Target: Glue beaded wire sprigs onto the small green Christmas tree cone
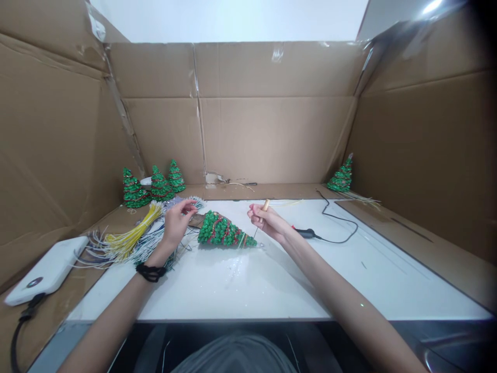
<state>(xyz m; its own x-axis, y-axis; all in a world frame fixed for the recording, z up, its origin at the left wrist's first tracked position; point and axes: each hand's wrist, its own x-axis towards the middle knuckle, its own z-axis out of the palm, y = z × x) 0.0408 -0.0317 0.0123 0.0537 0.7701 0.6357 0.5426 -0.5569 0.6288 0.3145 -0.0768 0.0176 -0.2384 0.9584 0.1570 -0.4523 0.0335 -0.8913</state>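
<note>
A beaded green Christmas tree (220,230) with red and orange bands lies on its side on the white board, its tip pointing right. My right hand (267,220) is closed around the wooden handle of an awl-like tool (265,205). Its thin metal shaft slants down toward the tree's tip; whether it touches cannot be made out. To the left of the tree, my left hand (178,220) is raised with thumb and fingertips drawn together; anything between them is too small to see. Pale strands (241,241) stick out near the tip.
Bundles of yellow wires (134,233) and white wires (149,243) lie at left, near a white power bank (46,272). Several finished trees (161,184) stand at the back. A black corded tool (306,233) rests right of my right hand. Cardboard walls (272,134) surround the board.
</note>
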